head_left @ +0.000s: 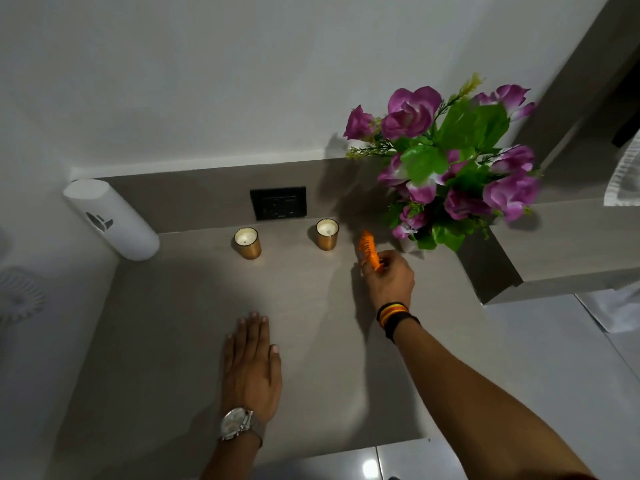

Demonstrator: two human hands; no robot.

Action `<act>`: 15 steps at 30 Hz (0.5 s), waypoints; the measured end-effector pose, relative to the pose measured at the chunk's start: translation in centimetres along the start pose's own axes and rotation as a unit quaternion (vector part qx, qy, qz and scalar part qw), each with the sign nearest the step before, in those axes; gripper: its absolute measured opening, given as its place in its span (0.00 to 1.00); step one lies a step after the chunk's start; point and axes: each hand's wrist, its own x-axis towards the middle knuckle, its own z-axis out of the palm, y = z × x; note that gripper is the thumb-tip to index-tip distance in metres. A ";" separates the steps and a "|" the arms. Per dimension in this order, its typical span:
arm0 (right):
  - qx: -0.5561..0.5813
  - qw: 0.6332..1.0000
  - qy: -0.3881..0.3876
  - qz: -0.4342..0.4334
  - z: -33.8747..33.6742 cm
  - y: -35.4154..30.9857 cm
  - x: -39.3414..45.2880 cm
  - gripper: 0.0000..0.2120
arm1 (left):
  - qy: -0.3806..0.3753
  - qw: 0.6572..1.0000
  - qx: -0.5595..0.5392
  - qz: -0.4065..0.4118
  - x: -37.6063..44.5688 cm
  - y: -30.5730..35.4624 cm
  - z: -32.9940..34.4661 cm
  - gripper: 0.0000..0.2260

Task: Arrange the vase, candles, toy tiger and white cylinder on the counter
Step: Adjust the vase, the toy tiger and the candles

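Beige counter (173,341) runs from the backsplash down to its front edge near the bottom of the view; right edge meets a raised ledge (571,244). Wide bare stretch in the counter's middle and left, between the hands and the back row.

Back row, left to right: white cylinder (114,220) in the far left corner, against the wall; left candle (247,243) and right candle (327,234) in gold holders, well apart, both below a black wall outlet (278,203); toy tiger (369,250); vase (410,244) with purple flowers (450,161) in the far right corner.

Right hand (389,278) grasps the toy tiger at its near end with fingertips; tiger sits just beside the vase, between it and the right candle. Can't tell if the tiger touches the counter. Left hand (252,365) flat, palm down, fingers together, released, holding nothing, well apart from the candles.

Vase mostly hidden by foliage. Tiger's near end covered by fingers. White fan-like thing (19,296) at left edge, blurry.
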 end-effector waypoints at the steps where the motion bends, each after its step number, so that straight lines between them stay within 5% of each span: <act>1: -0.003 1.000 0.003 -0.003 0.1 -0.1 0.4 0.12 | 0.000 1.000 -0.002 0.000 0.0 0.1 0.0 0.29; 8: -0.014 1.000 -0.009 -0.003 0.6 -0.1 2.2 0.12 | -0.003 1.000 0.001 -0.002 0.0 -0.1 0.1 0.28; 13: -0.022 1.000 0.003 0.002 -0.5 -0.6 -0.2 0.32 | -0.001 1.000 -0.002 -0.002 0.1 -0.1 -0.1 0.28; 15: -0.024 0.996 0.050 -0.063 -0.7 -0.8 -2.6 0.30 | -0.004 1.000 -0.004 0.005 0.0 0.1 -0.4 0.28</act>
